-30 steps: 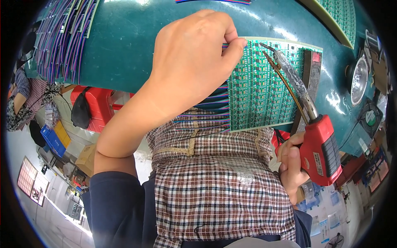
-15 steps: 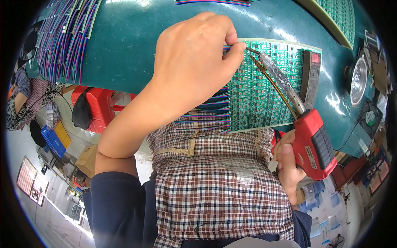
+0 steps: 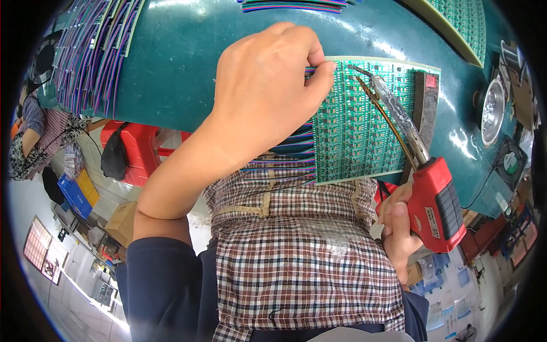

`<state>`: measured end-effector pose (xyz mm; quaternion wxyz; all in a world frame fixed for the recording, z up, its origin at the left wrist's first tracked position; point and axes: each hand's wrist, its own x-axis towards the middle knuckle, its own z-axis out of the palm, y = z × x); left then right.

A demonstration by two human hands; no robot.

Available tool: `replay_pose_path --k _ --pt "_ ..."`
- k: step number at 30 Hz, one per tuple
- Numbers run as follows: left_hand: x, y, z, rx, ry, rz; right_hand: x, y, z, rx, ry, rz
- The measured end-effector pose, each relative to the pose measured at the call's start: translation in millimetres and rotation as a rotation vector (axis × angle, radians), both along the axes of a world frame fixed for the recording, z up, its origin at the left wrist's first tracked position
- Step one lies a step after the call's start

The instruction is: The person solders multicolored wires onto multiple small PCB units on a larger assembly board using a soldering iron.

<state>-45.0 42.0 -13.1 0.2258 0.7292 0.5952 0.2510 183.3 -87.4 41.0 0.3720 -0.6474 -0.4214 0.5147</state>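
Observation:
A green circuit board panel lies on the teal table, with coloured wires fixed along its left edge. My left hand is pinched on a coloured wire at the panel's top left corner. My right hand grips a red soldering gun. Its metal barrel reaches up over the panel, and the tip sits near the top edge, a little to the right of my left fingertips.
Bundles of coloured wires cover the table's left end. Another green panel lies at the top right. A dark block rests along the panel's right edge, a round metal dish beyond it. A red stool stands below.
The soldering gun has shifted slightly, its tip edging toward the top edge of the panel. My left hand stays pinched at the panel's corner.

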Motion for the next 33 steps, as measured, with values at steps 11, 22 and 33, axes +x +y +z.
replay_pose_path --k 11,22,33 --pt "1.0 1.9 0.0 0.020 -0.031 0.005 -8.1 -2.5 0.1 -0.037 -0.003 -0.101" --pt "-2.0 -1.9 3.7 0.017 -0.068 -0.002 30.3 -3.1 24.8 0.402 -0.091 -0.544" --pt "-19.6 45.6 -8.8 0.370 0.146 -0.083 103.1 20.5 -4.1 0.496 -0.408 -0.618"
